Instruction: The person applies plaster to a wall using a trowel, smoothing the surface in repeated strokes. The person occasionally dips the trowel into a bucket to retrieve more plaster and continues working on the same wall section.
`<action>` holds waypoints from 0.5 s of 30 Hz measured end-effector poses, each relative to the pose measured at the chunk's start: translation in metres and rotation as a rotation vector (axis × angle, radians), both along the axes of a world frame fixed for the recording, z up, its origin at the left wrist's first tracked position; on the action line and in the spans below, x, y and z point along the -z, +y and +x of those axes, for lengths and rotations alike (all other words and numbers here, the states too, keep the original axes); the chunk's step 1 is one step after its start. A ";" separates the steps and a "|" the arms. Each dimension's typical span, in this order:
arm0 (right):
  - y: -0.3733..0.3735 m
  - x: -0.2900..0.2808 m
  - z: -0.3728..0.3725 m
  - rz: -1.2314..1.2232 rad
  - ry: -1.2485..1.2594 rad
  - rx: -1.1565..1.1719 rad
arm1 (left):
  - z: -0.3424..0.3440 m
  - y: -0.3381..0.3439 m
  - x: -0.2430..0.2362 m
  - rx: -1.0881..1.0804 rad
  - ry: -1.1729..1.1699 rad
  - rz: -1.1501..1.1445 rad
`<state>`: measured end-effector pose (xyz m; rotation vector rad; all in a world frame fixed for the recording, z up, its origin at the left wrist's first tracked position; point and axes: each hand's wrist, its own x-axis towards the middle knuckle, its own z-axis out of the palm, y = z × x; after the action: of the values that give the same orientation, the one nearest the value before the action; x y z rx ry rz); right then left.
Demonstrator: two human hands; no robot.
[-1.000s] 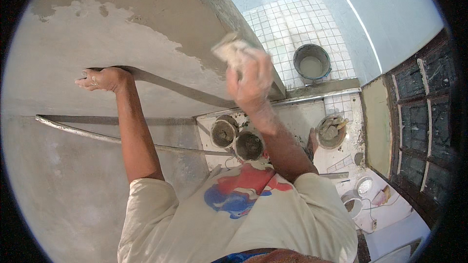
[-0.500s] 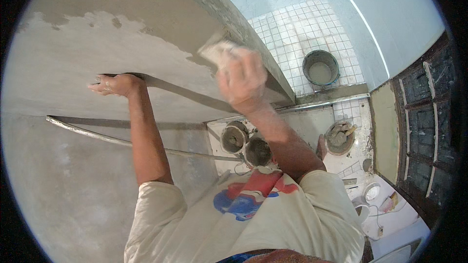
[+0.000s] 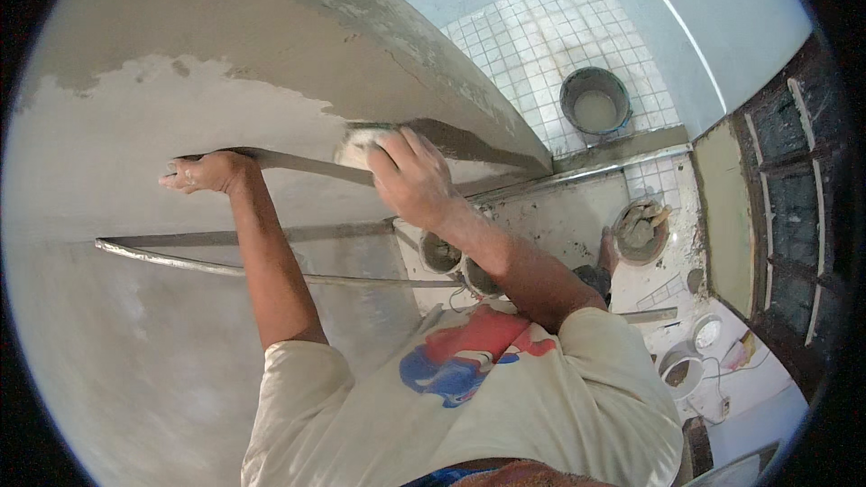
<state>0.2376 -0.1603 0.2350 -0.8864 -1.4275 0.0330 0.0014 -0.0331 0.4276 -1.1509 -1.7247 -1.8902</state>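
My left hand [image 3: 203, 175] rests against the grey plastered wall [image 3: 108, 162] at the upper left, fingers apart and slightly bent, with pale smears on them and a dark shadow beside it. Near the wall's upper edge, my right hand [image 3: 410, 176] grips a pale pad [image 3: 354, 146], perhaps a sponge or float, pressed to the wall at the boundary of darker and lighter plaster. Below both hands a long metal bar [image 3: 189, 266] crosses toward the floor; my left forearm hides part of it.
A black bucket [image 3: 594, 99] stands on white tiles beyond the wall. On the lower floor are mortar buckets [image 3: 440, 252], a basin of mortar [image 3: 640, 230], a white container [image 3: 681, 374] and cables. A dark window frame [image 3: 794, 198] is at the right; my feet show below.
My right hand and the pad have moved down and leftward along the wall, and are less blurred. My left hand sits slightly lower in view. The whole view has shifted a little.
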 end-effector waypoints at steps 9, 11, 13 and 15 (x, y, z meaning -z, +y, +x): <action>0.002 0.055 0.038 -0.027 0.083 0.276 | 0.001 -0.005 -0.011 0.014 0.077 -0.110; -0.004 0.091 0.007 -0.165 -0.035 0.132 | 0.014 -0.002 -0.010 0.052 0.040 -0.081; -0.024 0.096 0.004 -0.200 0.058 0.033 | 0.003 0.001 -0.006 -0.083 0.083 -0.145; -0.038 0.098 0.013 -0.217 0.093 0.014 | -0.038 0.004 -0.006 -0.271 0.183 -0.225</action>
<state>0.2504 -0.1987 0.1375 -1.0588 -1.3479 0.2197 -0.0368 -0.0290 0.4337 -1.0650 -1.9143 -1.4173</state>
